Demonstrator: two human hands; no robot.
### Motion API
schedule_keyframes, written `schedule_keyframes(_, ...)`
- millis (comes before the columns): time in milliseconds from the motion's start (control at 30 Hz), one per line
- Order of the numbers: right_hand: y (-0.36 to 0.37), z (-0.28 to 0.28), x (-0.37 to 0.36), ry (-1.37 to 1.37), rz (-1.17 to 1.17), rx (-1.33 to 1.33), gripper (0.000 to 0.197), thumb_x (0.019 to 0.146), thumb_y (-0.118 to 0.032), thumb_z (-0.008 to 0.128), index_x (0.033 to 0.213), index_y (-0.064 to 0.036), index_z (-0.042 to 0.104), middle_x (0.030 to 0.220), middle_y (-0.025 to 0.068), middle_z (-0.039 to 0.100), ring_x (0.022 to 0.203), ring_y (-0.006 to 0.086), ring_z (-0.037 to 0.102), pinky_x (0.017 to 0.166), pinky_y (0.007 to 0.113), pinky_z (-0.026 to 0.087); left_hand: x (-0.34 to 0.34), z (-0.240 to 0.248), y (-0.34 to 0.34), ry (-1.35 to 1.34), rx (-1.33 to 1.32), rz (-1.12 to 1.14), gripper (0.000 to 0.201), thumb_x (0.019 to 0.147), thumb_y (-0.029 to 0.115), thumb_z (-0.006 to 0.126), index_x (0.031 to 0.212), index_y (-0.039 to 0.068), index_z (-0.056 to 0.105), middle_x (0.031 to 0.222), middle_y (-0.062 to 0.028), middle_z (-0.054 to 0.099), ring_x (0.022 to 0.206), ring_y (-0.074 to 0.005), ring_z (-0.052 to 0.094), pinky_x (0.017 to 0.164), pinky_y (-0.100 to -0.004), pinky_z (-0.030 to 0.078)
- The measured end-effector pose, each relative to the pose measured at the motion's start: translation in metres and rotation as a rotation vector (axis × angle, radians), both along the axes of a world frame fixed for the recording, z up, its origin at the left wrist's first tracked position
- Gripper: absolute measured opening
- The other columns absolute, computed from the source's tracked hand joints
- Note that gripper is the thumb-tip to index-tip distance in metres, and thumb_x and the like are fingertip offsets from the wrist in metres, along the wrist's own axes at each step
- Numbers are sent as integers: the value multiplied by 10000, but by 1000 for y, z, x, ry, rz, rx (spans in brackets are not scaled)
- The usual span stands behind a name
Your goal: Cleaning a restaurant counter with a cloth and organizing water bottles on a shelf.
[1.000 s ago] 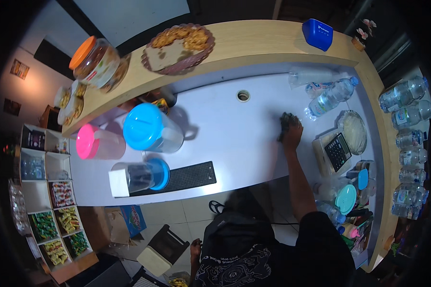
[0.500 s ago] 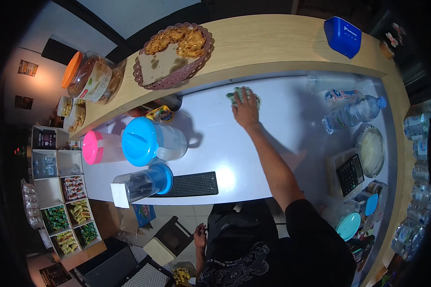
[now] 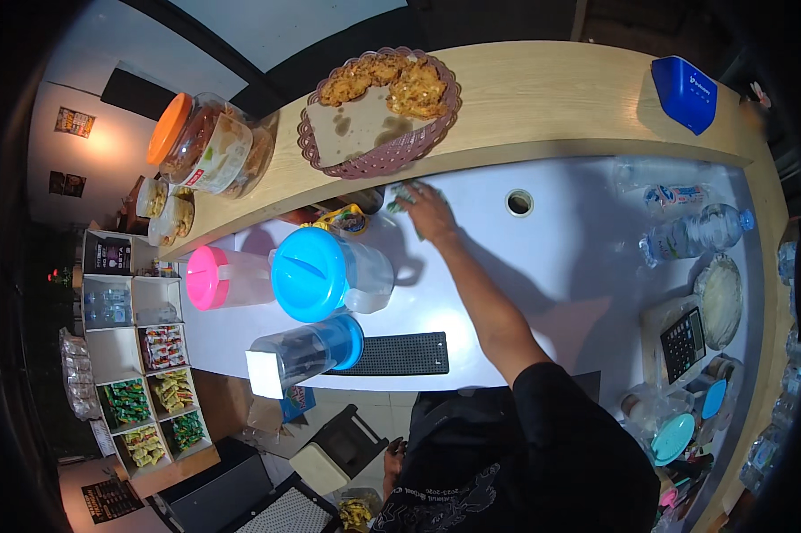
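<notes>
My right hand (image 3: 425, 211) reaches far across the white counter (image 3: 480, 293), pressing a crumpled green-and-white cloth (image 3: 402, 195) against its back edge. Beside it stand a clear jug with a blue lid (image 3: 310, 274) and a yellow packet (image 3: 345, 218). My left hand (image 3: 393, 457) hangs low by my body, below the counter's front edge; its fingers look loosely bent and apart, with nothing plainly in them. A round cable hole (image 3: 519, 203) lies uncovered to the right of my right hand.
A basket of fried food (image 3: 378, 164) and an orange-lidded jar (image 3: 207, 147) stand on the raised wooden ledge. A pink-lidded jug (image 3: 227, 278), a blue-rimmed container (image 3: 307, 351) and a black mat (image 3: 405, 353) are at left; water bottles (image 3: 698, 234) and a calculator (image 3: 682, 345) at right.
My right hand has slid the cloth left along the back of the counter, toward the yellow packet, uncovering the cable hole. The whole view has shifted, too.
</notes>
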State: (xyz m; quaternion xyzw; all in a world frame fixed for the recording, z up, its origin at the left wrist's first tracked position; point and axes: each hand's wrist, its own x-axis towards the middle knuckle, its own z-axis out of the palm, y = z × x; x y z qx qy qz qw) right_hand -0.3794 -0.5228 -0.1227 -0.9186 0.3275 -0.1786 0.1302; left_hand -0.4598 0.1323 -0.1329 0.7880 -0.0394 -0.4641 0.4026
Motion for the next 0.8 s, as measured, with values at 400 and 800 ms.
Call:
schedule_keyframes(400, -75, 6, -167, -98, -469, -123, 356, 880, -62, 601, 1207, -128, 724, 1387, 117, 598, 1297, 337, 523, 1126, 424, 417, 46, -47, 22, 17, -173, -354, 464, 1010, 323, 648, 1327, -10, 578, 1199, -157, 679, 1104, -247, 641, 933, -375, 512)
schedule_keyframes(800, -35, 13, -346, -42, -936, -252, 328, 889, -57, 638, 1216, -47, 669, 1375, 175, 569, 1289, 386, 509, 1117, 471, 410, 76, -49, -56, 90, -146, -384, 460, 1036, 330, 591, 1352, -5, 570, 1161, -120, 706, 1000, -197, 689, 787, -318, 541)
